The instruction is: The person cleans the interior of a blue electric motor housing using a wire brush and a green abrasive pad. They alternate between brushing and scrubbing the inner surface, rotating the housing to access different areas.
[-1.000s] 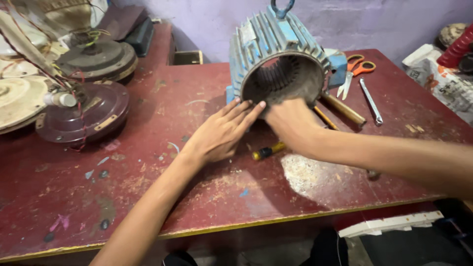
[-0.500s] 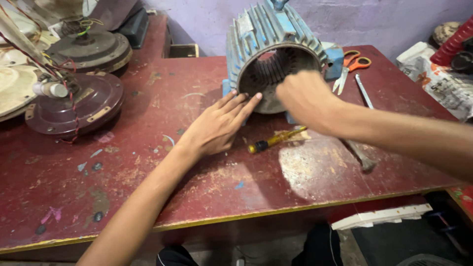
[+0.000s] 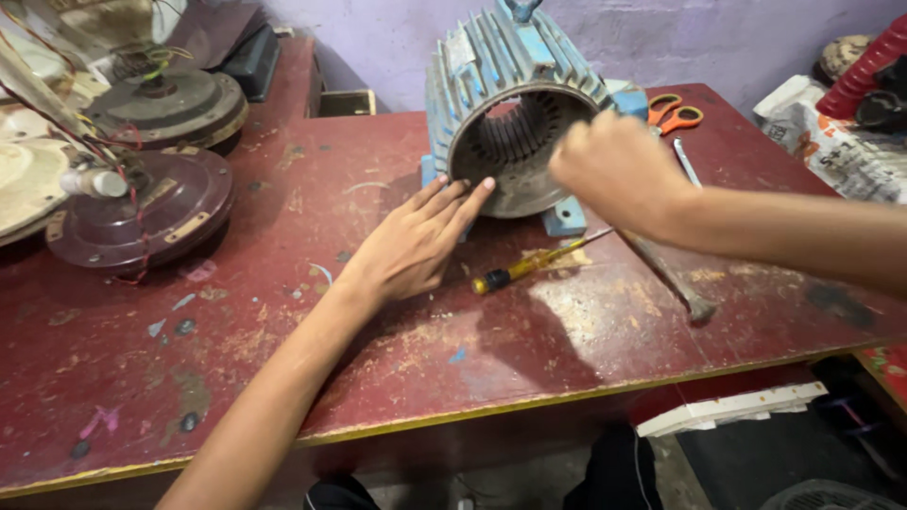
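Note:
A blue finned motor housing [image 3: 515, 71] lies on its side on the red table [image 3: 283, 378], its round opening with the winding slots facing me. My left hand [image 3: 416, 246] rests flat on the table, fingers stretched out, fingertips touching the lower left rim of the housing. My right hand [image 3: 619, 170] is curled into a fist, raised in front of the right side of the opening; nothing shows in it. A yellow-and-black screwdriver [image 3: 529, 267] lies on the table between my hands. A grey metal tool [image 3: 671, 279] lies below my right wrist.
Orange-handled scissors [image 3: 675, 109] and a slim metal tool [image 3: 687, 161] lie behind the housing on the right. Round maroon fan motors with wires [image 3: 142, 203] stand at the left. Papers and a red ribbed object [image 3: 864, 66] sit at the far right.
My right hand has lifted off the housing's opening, risen to the right and closed into a fist. My left hand stayed at the rim. The view moved closer.

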